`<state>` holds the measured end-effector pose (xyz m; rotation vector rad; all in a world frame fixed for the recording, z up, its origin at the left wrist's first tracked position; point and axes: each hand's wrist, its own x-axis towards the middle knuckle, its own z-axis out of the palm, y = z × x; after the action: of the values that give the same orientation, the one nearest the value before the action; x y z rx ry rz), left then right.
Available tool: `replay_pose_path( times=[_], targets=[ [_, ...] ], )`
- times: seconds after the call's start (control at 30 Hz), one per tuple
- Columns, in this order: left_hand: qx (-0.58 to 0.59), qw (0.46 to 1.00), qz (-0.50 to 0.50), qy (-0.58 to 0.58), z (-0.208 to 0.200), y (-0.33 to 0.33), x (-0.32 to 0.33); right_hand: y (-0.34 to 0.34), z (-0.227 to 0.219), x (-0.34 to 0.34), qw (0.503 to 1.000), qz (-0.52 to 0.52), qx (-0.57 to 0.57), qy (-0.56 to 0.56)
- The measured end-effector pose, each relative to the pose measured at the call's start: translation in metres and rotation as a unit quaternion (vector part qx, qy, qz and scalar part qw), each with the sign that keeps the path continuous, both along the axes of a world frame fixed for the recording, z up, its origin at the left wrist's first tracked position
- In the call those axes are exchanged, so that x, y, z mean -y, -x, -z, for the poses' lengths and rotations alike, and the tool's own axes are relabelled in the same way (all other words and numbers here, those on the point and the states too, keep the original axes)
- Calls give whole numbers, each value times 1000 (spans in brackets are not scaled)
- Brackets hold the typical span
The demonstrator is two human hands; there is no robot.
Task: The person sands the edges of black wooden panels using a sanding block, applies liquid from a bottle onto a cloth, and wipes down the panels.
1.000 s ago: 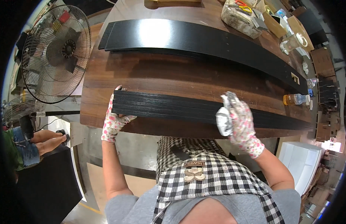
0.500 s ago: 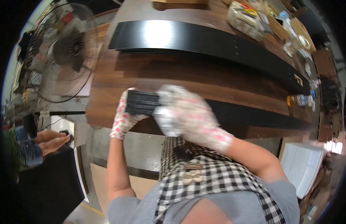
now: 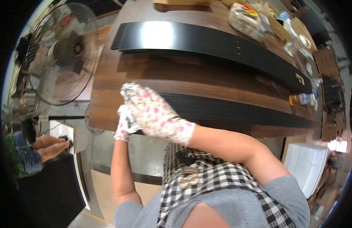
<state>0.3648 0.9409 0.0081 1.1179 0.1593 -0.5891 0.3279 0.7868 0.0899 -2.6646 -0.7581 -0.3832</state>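
Observation:
A long black board (image 3: 236, 111) with fine lengthwise grooves lies along the table's near side. My right hand (image 3: 155, 116), in a white glove with a pink flower print, is closed on a crumpled white cloth (image 3: 129, 121) at the board's left end. My left hand (image 3: 123, 133), in a matching glove, grips that same end from below and the side. Its fingers are mostly hidden behind my right hand and the cloth. Farther back lies a stack of similar black boards (image 3: 206, 42), shining under the light at its left part.
The brown wood-grain table (image 3: 145, 70) carries a stuffed clear bag (image 3: 244, 24) with orange-handled scissors and a bottle (image 3: 306, 99) at right. A large fan (image 3: 67, 53) stands left. Another person's arm (image 3: 50, 148) shows at far left. A white box (image 3: 303, 167) sits lower right.
My right hand has slid left along the board with the cloth, from beside my left hand to the board's left end, now covering that end. My left hand has stayed there.

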Motion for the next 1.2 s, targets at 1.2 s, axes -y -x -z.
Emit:
replay_pose_path(
  times=[1.2],
  targets=[
    [338,907,94,-232,-16,-2,9,135,-32,192,991,106,-12,76]
  ],
)
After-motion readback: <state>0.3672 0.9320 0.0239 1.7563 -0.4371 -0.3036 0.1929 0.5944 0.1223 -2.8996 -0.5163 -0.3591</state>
